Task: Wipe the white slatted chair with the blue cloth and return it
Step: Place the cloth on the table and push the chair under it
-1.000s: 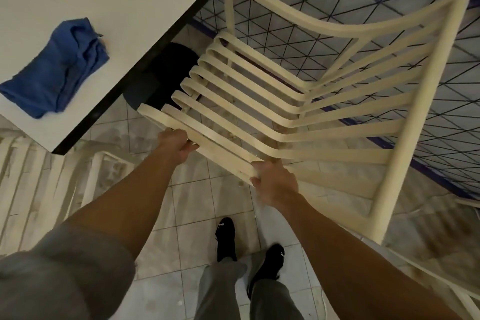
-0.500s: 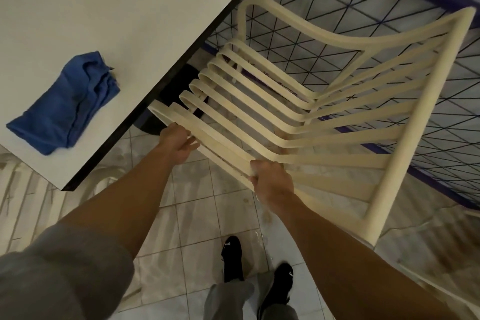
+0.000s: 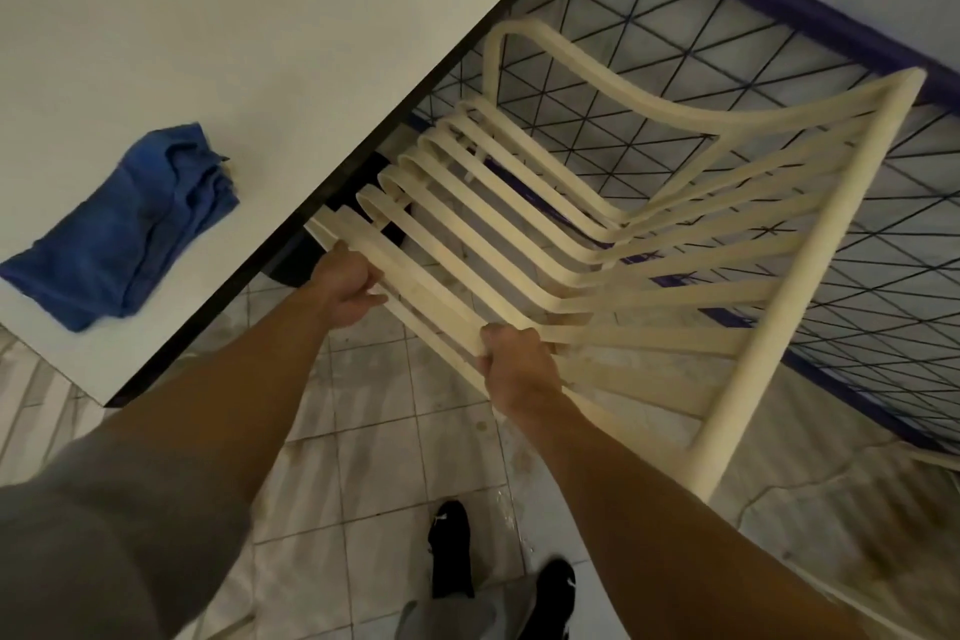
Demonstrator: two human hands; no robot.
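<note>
White slatted chair [image 3: 675,340] seems light, stiff plastic; your left hand [image 3: 345,288] and right hand [image 3: 519,364] clamp its edge slats, apart.

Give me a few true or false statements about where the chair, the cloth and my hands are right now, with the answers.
1. The left hand and right hand both grip the white slatted chair. True.
2. The blue cloth lies on the floor. False: it lies on the white table.
3. The right hand holds the cloth. False: it grips a chair slat; neither hand touches the cloth.
4. The person's black shoes stand on the tiled floor. True.
</note>
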